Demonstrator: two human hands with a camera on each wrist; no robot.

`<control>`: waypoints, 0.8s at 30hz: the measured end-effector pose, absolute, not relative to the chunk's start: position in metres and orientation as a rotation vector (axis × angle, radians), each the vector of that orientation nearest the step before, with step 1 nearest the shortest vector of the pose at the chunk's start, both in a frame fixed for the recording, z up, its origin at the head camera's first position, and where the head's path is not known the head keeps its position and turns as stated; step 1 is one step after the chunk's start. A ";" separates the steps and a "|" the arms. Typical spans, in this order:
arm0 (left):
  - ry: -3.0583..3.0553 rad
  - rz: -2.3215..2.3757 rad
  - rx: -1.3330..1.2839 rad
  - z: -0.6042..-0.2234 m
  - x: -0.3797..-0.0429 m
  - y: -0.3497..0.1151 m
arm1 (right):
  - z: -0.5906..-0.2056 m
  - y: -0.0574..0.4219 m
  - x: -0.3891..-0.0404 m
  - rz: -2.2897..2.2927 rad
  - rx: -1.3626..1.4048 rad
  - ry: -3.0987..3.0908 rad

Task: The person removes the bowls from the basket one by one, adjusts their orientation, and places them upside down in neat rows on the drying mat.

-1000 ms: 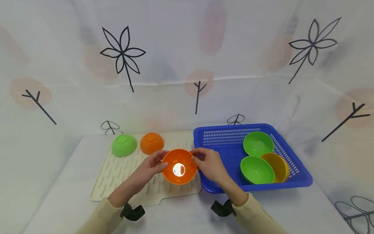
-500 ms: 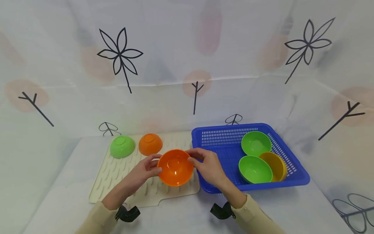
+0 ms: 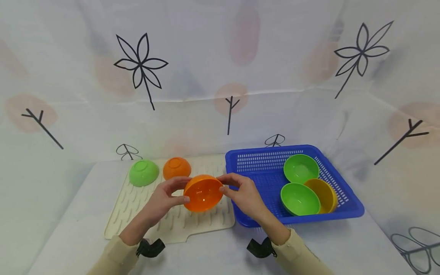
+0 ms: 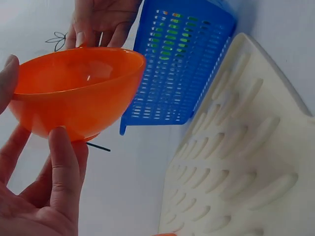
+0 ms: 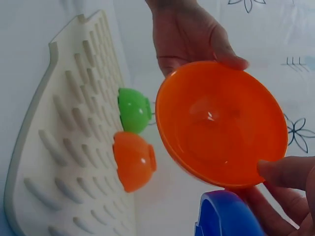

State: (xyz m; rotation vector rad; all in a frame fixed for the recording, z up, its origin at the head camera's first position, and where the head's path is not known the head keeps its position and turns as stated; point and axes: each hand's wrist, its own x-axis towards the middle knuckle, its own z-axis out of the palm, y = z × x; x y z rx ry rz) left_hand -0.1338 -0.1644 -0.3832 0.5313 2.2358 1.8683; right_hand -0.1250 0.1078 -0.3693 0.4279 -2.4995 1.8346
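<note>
Both hands hold an orange bowl [image 3: 203, 194] above the near part of a cream drying mat [image 3: 137, 208], its hollow tilted toward the head camera. The left hand [image 3: 164, 196] grips its left side, thumb at the rim and fingers under the outside, as the left wrist view shows. On the opposite side the right hand [image 3: 245, 194] pinches the rim, thumb inside the bowl in the right wrist view. Upside down at the back of the mat sit a green bowl [image 3: 144, 173] and a second orange bowl [image 3: 177, 168].
To the right stands a blue plastic basket [image 3: 256, 183], close against the mat. In its right half lie two green bowls [image 3: 301, 169] and a yellow one [image 3: 323, 194]. A white patterned cloth [image 3: 192, 126] hangs behind the table.
The held orange bowl has shifted slightly left and tipped, so its opening looks narrower now. Both hands have moved with it. The other bowls and the basket stay put.
</note>
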 end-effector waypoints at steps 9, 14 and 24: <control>2.286 1.933 0.633 -0.378 -0.134 -0.169 | -0.367 0.107 -0.122 1.834 0.369 -2.599; 2.376 1.919 0.739 -0.380 -0.134 -0.165 | -0.364 0.106 -0.119 1.919 0.394 -2.599; 2.327 1.995 0.955 -0.388 -0.136 -0.159 | -0.361 0.097 -0.120 1.961 0.335 -2.556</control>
